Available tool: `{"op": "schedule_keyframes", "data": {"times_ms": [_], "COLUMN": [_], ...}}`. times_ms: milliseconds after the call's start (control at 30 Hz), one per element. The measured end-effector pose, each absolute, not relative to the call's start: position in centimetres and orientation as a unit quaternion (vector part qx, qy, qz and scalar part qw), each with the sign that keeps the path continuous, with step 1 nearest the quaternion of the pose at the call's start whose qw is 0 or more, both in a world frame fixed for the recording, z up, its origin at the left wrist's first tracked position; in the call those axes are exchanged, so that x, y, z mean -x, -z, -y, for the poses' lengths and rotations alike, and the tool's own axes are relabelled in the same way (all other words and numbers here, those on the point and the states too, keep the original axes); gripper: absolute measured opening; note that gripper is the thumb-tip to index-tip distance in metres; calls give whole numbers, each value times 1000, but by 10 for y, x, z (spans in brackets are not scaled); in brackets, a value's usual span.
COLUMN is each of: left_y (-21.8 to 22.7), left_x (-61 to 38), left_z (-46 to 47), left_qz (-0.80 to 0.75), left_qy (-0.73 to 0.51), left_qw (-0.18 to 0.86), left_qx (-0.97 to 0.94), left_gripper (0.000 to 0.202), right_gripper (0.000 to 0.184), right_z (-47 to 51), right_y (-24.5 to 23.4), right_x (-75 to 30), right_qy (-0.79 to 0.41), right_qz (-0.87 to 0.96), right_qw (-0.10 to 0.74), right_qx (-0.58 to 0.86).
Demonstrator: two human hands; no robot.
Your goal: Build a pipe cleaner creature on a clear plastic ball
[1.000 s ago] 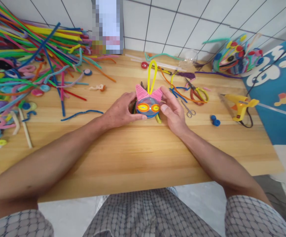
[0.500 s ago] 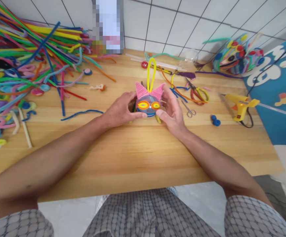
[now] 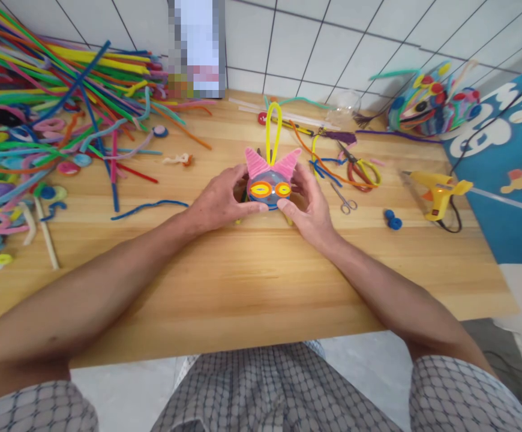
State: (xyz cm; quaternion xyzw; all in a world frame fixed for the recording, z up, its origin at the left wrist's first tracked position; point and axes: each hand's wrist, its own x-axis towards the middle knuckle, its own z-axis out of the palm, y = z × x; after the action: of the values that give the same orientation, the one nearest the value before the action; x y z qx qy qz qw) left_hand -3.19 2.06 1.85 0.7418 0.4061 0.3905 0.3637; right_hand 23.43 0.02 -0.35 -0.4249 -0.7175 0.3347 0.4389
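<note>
Between both my hands sits a small round pipe-cleaner figure (image 3: pixel 270 183) with pink ears, orange-and-yellow eyes and a tall yellow loop on top. My left hand (image 3: pixel 222 201) curls round its left side, thumb under the face. My right hand (image 3: pixel 308 204) wraps its right side, thumb at the lower edge. Both hands grip it just above the wooden table (image 3: pixel 252 282).
A big heap of coloured pipe cleaners (image 3: pixel 40 108) fills the left. To the right lie red-handled scissors (image 3: pixel 355 165), small metal scissors (image 3: pixel 344 201), a yellow glue gun (image 3: pixel 438 192), two blue coils (image 3: pixel 393 220) and another finished figure (image 3: pixel 427 105) by the tiled wall.
The figure has been lifted and tilted slightly toward the back; my right hand has closed in nearer to its face. My left hand has hardly moved.
</note>
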Motion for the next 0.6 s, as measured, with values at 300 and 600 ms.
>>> {"op": "schedule_keyframes", "data": {"times_ms": [300,600], "left_y": [-16,-29], "left_x": [32,31], "left_z": [-22,-23], "left_qz": [-387,-415], "left_qy": [-405,-517], "left_qw": [382,376], "left_qx": [-736,-648], "left_gripper": [68,46], "right_gripper": [97,89], "right_z": [1,1], "right_y": [-3,-1], "right_x": [-231,-230], "right_qy": [-364,-366], "right_qz": [706,699], "right_qw": [430,436], "right_qx": [429,433]}}
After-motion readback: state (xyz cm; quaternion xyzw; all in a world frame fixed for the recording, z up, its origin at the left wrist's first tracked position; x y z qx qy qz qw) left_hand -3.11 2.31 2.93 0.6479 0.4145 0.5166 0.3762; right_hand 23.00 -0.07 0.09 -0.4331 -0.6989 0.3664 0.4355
